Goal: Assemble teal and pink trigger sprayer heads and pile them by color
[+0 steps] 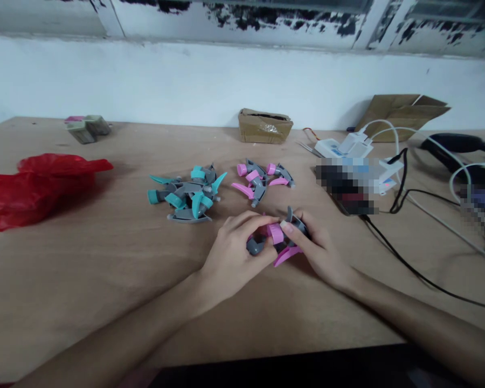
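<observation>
Over the near middle of the table, my left hand point(234, 242) and my right hand point(321, 245) are closed around pink-and-grey trigger spray heads point(275, 234). A pink collar, a pink trigger and grey housing show between the fingers; how many heads are held is partly hidden. My right thumb lies on the grey housing beside the collar. Just beyond the hands lies a small group of pink-and-grey spray heads point(257, 186). To its left is a heap of several teal-and-grey spray heads point(188, 194).
A red plastic bag point(40, 186) lies at the left, with small bundles point(87, 128) behind it. An open cardboard box point(265, 127) stands near the wall. At the right are a power strip point(333, 148), a blurred phone point(343, 188), cables point(408, 280) and a brown paper bag point(400, 116).
</observation>
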`<action>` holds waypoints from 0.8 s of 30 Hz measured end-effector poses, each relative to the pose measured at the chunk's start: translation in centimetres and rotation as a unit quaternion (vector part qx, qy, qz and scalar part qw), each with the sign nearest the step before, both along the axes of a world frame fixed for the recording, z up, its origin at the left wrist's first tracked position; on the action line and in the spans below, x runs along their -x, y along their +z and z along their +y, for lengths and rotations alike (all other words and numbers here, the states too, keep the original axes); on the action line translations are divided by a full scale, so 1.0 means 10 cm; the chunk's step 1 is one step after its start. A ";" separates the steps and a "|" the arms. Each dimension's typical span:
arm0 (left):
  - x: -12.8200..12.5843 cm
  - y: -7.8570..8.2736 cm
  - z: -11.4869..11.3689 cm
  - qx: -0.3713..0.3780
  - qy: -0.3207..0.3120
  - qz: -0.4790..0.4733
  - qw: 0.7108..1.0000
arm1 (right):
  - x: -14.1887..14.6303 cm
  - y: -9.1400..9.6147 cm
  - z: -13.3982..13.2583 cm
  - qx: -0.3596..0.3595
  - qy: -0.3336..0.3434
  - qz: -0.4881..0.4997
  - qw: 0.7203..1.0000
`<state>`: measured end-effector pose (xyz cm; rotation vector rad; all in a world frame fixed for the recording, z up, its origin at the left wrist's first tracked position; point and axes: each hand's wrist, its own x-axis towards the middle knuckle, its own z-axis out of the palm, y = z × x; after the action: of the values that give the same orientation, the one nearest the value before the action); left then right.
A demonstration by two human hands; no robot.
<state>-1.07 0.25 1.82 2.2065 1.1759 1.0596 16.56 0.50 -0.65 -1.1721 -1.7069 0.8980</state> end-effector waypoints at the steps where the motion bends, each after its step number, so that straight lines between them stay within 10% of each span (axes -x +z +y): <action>1: 0.00 0.00 0.00 -0.003 0.015 0.002 1.000 | 0.00 -0.01 -0.01 -0.007 -0.012 -0.001 1.000; 15: 0.03 0.02 0.05 -0.051 0.078 0.076 0.993 | 0.05 0.04 -0.09 -0.022 -0.023 -0.017 0.999; 24: 0.16 0.03 0.21 0.020 0.066 -0.054 0.996 | -0.13 0.09 0.17 0.196 -0.038 0.199 0.959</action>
<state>-2.68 2.38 2.09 2.0380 1.2974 1.1808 17.83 2.21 0.28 -1.1979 -1.1825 1.3639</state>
